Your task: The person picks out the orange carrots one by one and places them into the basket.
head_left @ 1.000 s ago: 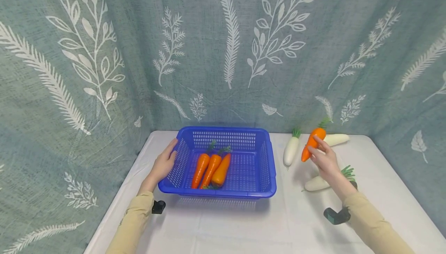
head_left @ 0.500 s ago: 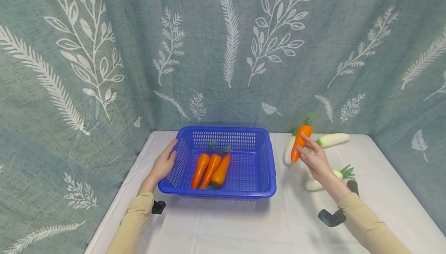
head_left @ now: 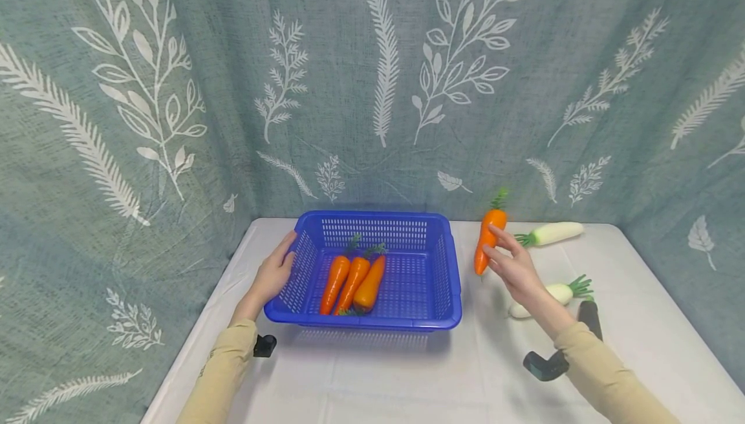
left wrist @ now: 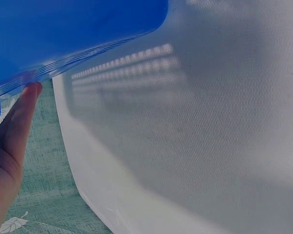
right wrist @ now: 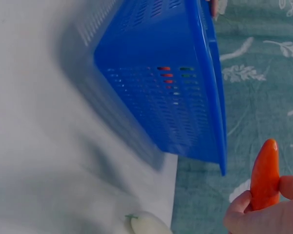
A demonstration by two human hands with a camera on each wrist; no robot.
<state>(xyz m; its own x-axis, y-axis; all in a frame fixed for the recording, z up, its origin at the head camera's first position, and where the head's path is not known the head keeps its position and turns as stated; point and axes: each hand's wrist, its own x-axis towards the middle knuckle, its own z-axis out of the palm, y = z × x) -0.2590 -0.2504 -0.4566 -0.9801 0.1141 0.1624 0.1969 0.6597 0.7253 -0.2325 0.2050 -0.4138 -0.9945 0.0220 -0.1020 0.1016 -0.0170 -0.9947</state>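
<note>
My right hand [head_left: 515,271] pinches an orange carrot [head_left: 489,236] with a green top, held up to the right of the blue plastic basket [head_left: 362,322]. In the right wrist view the carrot [right wrist: 265,175] sits between thumb and fingers, tip upward. My left hand [head_left: 274,273] holds the basket's left rim; the left wrist view shows one digit against that rim, other fingers being hidden. Inside the basket, on its left half, lie three carrots [head_left: 352,278]. A white radish [head_left: 555,233] lies at the back right, another radish [head_left: 560,293] partly under my right forearm.
A white-covered table [head_left: 396,379] carries everything. Behind it and at the sides hangs a green curtain [head_left: 349,88] with white leaf prints. Black wrist cameras [head_left: 546,366] project from both wrists. A third radish behind the held carrot is nearly all hidden in the head view.
My right hand has moved left with the carrot, from above the right-hand radishes toward the basket. The carrot now covers the leftmost radish. My left hand and the basket have stayed still.
</note>
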